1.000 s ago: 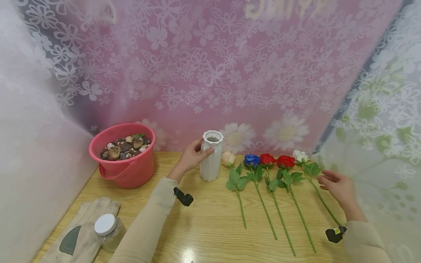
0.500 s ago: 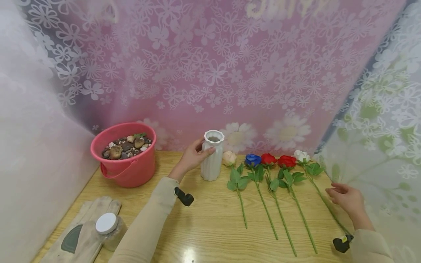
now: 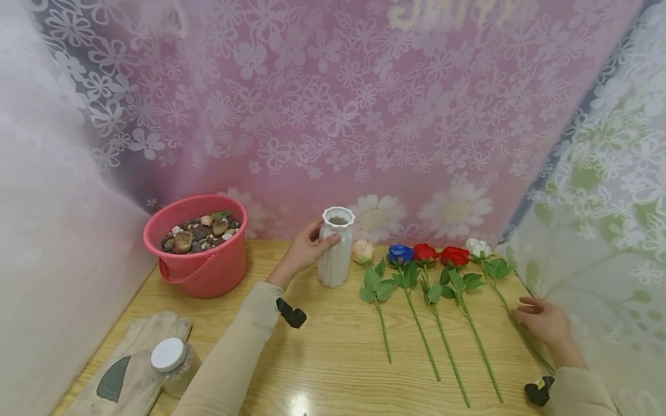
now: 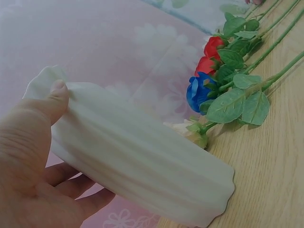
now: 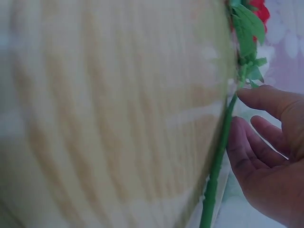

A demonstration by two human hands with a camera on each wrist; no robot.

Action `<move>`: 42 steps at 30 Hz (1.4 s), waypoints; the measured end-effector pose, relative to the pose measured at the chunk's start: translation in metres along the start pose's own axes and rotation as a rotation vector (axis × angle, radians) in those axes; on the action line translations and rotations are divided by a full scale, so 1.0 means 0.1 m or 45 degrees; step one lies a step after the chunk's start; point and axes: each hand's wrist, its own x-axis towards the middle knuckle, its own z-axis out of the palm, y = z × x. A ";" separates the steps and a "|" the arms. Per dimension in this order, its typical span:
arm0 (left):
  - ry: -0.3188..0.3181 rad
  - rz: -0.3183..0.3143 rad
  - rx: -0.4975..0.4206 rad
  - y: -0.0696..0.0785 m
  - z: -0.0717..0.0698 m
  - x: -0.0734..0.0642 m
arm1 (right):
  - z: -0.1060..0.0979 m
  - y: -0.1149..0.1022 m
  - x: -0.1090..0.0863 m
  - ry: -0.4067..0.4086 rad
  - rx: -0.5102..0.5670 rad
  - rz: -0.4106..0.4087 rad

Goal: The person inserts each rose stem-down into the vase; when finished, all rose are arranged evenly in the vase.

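Observation:
A white ribbed vase (image 3: 335, 260) stands upright on the table, its scalloped mouth facing up. My left hand (image 3: 308, 249) grips its upper side, the thumb across the front and the other fingers behind, as the left wrist view shows on the vase (image 4: 137, 152). At the far right lies a white rose (image 3: 478, 248) with a long green stem. My right hand (image 3: 543, 323) is at that stem; in the right wrist view the thumb and index fingertips are right at the stem (image 5: 221, 147), with a gap between them.
Left of the white rose lie two red roses (image 3: 454, 256), a blue rose (image 3: 400, 254) and a pale peach rose (image 3: 362, 251). A pink bucket (image 3: 208, 271) of stones stands at the back left. A lidded jar (image 3: 174, 364) sits by work gloves (image 3: 137, 346) at the front left.
My right hand has moved down along the white rose's stem, away from its leaves, and has come in close to the stem. The left hand still holds the vase in place.

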 end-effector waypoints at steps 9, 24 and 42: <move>0.016 -0.046 0.027 -0.02 0.01 0.00 | 0.05 -0.05 0.03 0.030 -0.212 -0.102; 0.022 -0.085 0.033 0.00 0.01 -0.01 | -0.08 -0.18 0.01 -0.230 -0.140 -0.088; 0.030 -0.085 0.039 0.01 0.00 -0.02 | -0.31 -0.79 0.04 -0.337 0.280 -0.089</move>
